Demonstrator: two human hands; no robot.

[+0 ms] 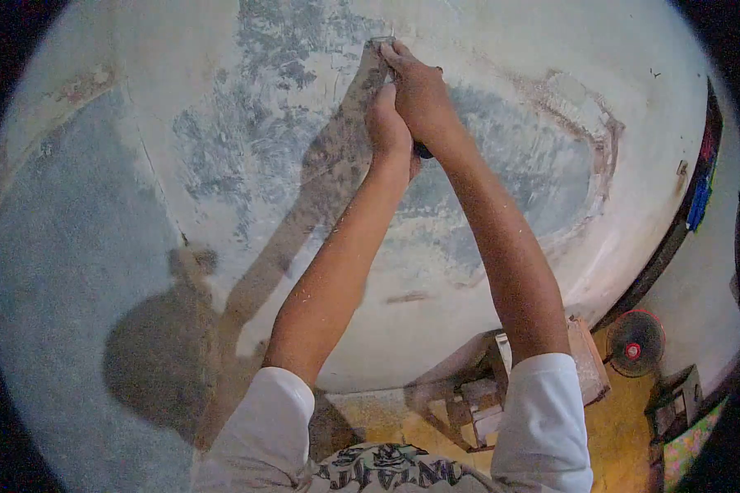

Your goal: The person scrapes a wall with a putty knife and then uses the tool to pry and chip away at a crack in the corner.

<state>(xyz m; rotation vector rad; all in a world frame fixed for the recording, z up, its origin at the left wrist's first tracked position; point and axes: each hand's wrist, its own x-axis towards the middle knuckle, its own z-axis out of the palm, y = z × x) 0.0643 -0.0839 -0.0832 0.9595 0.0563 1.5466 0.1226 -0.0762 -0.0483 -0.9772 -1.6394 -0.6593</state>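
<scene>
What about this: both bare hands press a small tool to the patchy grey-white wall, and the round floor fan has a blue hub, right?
No: in the head view the round floor fan has a red hub. Left hand and right hand do press the small tool to the wall.

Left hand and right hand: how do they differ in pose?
The right hand reaches higher, fingers stretched up the wall; the left hand sits lower, tucked against it. The right hand covers a dark-handled tool; the left hand's grip is hidden. Both press toward the wall.
</scene>
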